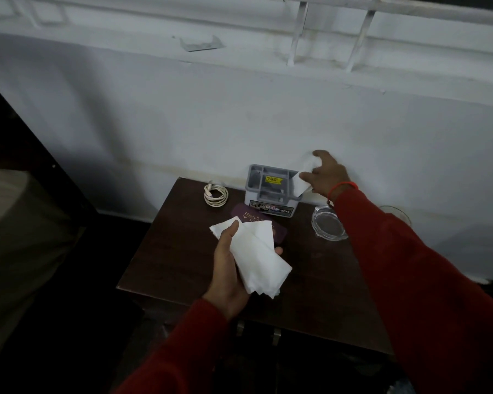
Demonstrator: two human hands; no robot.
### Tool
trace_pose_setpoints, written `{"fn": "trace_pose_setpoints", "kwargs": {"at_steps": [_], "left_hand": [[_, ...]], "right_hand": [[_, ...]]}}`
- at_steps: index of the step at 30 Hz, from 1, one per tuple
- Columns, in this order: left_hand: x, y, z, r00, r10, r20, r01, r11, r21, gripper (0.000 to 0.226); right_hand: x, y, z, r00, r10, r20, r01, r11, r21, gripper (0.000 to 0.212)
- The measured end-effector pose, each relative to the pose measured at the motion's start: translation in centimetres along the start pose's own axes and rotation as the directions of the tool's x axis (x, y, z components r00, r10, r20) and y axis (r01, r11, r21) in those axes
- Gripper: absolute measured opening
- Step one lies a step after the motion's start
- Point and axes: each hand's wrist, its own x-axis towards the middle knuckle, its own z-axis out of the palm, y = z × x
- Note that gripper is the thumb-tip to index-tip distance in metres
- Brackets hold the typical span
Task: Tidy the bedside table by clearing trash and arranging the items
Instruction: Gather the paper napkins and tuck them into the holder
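Note:
My left hand (228, 268) holds a bunch of white tissues (258, 257) above the middle of the dark wooden bedside table (168, 251). At the table's back edge my right hand (326, 174) pinches another white tissue (302, 180) beside the right side of a grey plastic organiser box (269, 189) with a yellow sticker. A maroon case (246, 217) with gold lettering lies in front of the box, partly hidden by the tissues. A coiled white cable (216, 194) lies at the back left. A clear glass ashtray (328, 224) sits on the right.
A white wall (239, 115) rises directly behind the table. A bed with a dark frame (26, 155) stands on the left. A clear glass object (396, 214) shows behind my right sleeve. Metal drawer handles (258, 331) sit below the table's front edge.

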Motion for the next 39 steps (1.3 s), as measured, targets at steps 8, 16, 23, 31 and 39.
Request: {"fn": "trace_pose_setpoints", "kwargs": {"at_steps": [8,16,23,31,39], "left_hand": [[-0.4,-0.2,0.5,0.998,0.063,0.03,-0.063,0.998,-0.019,0.048],[0.7,-1.0,0.0,0.984,0.167,0.065,-0.166,0.986,-0.026,0.064],[0.8,-1.0,-0.1,0.968,0.216,0.127,-0.2,0.971,-0.13,0.081],[0.1,-0.5,-0.5,0.967,0.177,0.182,-0.126,0.956,-0.264,0.09],[0.1,-0.8,0.5,0.994,0.112,0.004,-0.111,0.989,-0.102,0.047]], "right_hand": [[-8.8,1.1,0.4,0.974,-0.035,-0.222,0.113,0.931,0.348,0.033],[-15.7,1.9,3.8,0.949,-0.109,0.297,-0.044,0.883,0.467,0.036],[-15.8,2.3,3.0,0.981,-0.172,0.095,0.107,0.874,0.474,0.015],[-15.9,0.8,2.6,0.974,-0.227,0.014,0.148,0.679,0.719,0.014],[-13.7,-0.7,1.6,0.995,-0.055,-0.085,0.101,0.512,0.853,0.006]]}}
